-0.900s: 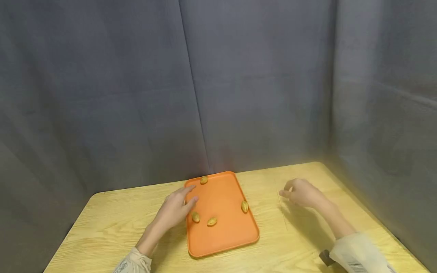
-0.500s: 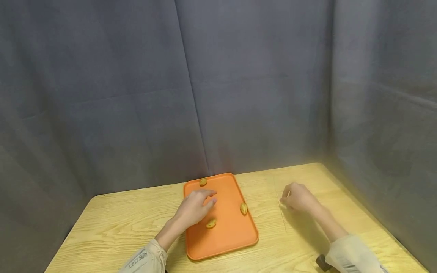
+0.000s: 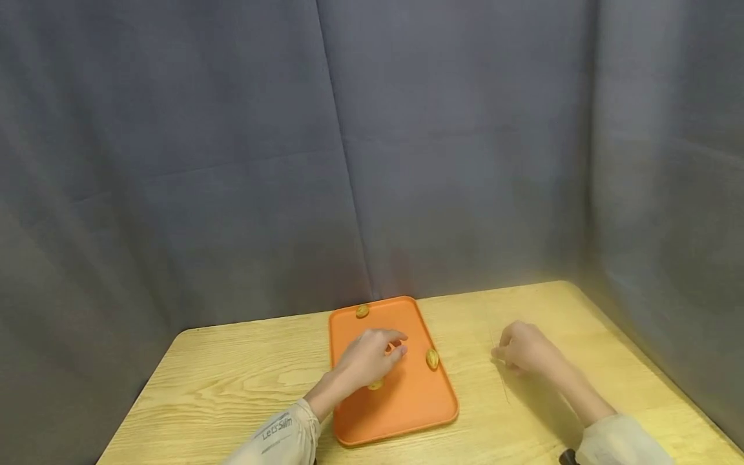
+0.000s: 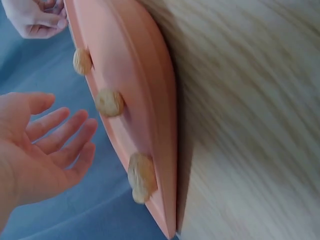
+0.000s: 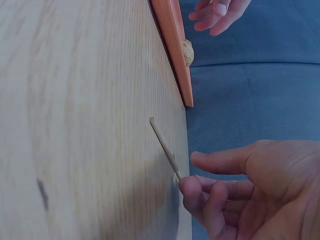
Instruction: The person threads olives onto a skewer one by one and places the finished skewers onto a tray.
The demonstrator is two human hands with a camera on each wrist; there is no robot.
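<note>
My left hand (image 3: 371, 355) hovers above an orange tray (image 3: 401, 420), fingers relaxed and apart, holding nothing. Several wrinkled tan nuts that look like walnuts lie in the tray. One walnut (image 3: 363, 311) is at the far-left corner and another walnut (image 3: 432, 359) by the right rim. A third walnut (image 3: 375, 384) is partly covered by my left hand. To the right, my right hand (image 5: 250, 195) is low over the table with fingers loosely bent. A thin wooden stick (image 5: 165, 147) lies on the table by its fingertips; thumb and index finger stand apart. Contact is unclear.
The wooden table (image 3: 244, 374) has light grain. A dark grey-blue curtain (image 3: 261, 161) stands along its back edge, and another curtain panel (image 3: 668, 213) runs down the right side.
My left hand has moved rightward from the tray's left rim to over its middle, covering one walnut that showed before. My right hand stays by the stick. The head view has shifted slightly.
</note>
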